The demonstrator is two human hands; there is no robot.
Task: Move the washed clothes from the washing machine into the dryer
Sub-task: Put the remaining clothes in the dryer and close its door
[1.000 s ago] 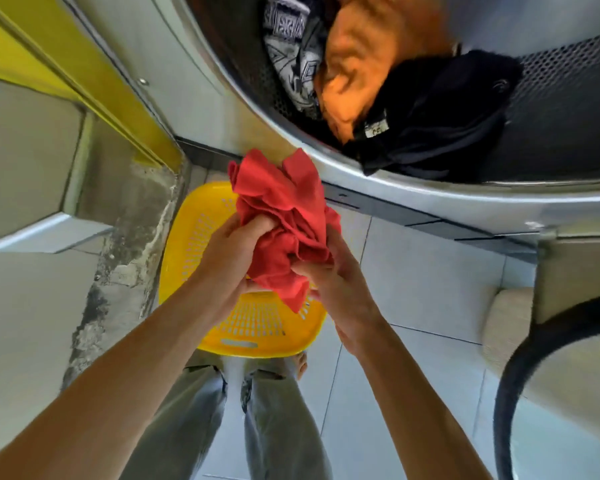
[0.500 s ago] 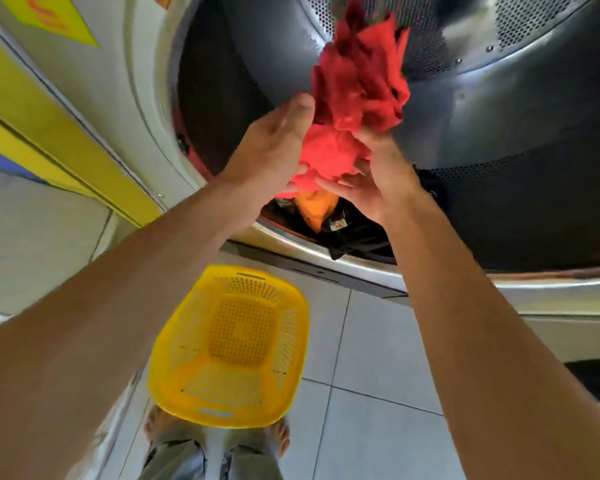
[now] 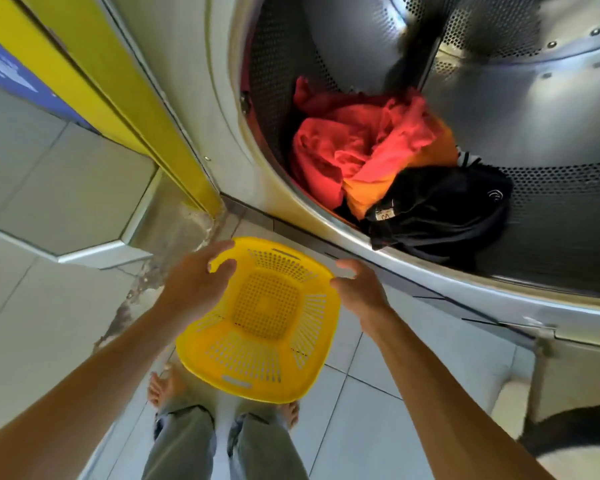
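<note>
Now both empty, loosely curled hands (image 3: 196, 284) (image 3: 359, 292) flank the basket (image 3: 257, 375), below the drum's clothes (image 3: 354, 150).

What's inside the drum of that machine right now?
In the drum lie a red garment, an orange one partly under it, and a black one in front. Anything beneath the pile is covered.
</note>
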